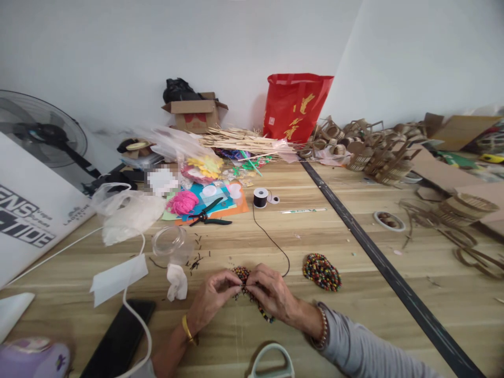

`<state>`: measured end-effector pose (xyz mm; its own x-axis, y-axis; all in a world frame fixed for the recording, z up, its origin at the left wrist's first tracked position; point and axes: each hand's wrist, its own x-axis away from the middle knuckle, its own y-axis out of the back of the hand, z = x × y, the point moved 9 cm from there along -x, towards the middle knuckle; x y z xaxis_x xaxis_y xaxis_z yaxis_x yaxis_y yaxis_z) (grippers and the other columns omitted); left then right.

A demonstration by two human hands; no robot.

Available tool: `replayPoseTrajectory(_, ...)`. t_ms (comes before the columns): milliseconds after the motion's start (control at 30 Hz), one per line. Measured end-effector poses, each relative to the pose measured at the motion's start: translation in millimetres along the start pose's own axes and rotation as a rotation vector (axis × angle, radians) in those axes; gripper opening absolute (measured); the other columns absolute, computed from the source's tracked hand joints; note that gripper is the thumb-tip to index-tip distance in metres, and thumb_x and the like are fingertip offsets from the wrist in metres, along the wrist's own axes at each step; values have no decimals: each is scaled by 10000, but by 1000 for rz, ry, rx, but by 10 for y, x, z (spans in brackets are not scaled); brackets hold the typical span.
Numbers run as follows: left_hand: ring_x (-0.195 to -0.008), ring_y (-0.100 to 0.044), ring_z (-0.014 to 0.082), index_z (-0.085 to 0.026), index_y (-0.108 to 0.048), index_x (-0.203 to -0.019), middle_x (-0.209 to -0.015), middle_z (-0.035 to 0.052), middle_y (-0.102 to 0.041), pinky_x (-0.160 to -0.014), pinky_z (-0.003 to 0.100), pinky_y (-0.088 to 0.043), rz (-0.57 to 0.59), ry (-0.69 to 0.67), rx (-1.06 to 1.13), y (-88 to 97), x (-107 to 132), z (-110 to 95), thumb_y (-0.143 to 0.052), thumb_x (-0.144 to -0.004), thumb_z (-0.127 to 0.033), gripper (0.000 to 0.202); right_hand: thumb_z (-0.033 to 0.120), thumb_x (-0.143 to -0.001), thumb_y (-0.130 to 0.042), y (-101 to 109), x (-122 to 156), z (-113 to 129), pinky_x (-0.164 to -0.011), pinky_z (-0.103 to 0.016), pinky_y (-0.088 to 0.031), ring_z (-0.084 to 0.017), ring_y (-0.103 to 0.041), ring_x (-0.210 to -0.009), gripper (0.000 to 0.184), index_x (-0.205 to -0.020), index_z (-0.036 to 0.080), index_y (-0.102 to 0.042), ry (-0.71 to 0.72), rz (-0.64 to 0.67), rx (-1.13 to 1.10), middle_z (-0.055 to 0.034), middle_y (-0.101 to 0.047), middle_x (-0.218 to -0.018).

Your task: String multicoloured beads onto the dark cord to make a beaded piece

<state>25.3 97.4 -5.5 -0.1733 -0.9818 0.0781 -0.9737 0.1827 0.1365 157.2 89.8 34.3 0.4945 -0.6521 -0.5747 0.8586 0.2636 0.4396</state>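
My left hand (212,295) and my right hand (275,295) meet low in the middle, thumbs and fingertips pinched close together on a thin cord, most of it hidden by the fingers. Small multicoloured beads (241,273) lie under and behind the fingertips. A strung row of beads (266,315) curves out beneath my right hand. From a spool (260,198) farther back, black cord (277,245) loops across the table to behind my right hand. A coiled heap of bead strings (322,272) rests right of my right hand.
Pliers (207,215) lie on coloured sheets by pink yarn (182,202). Left are a clear jar (170,244), crumpled tissue (177,282), black phone (118,338) and white cable (142,320). A pale handle (272,354) stands in front. Woven baskets (466,207) sit right.
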Motion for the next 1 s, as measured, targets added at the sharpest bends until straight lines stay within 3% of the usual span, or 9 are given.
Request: replayPoseTrajectory(1000, -721, -600, 179, -146, -715, -723, -741, 37, -662, -680, 278, -459, 18, -41, 40, -19, -10, -13, -685, -692, -165, 47, 205, -952, -496, 0, -7, 21, -646, -259, -465, -159, -560, -717, 138, -851, 178, -587, 11, 1, 6, -50, -599, -764)
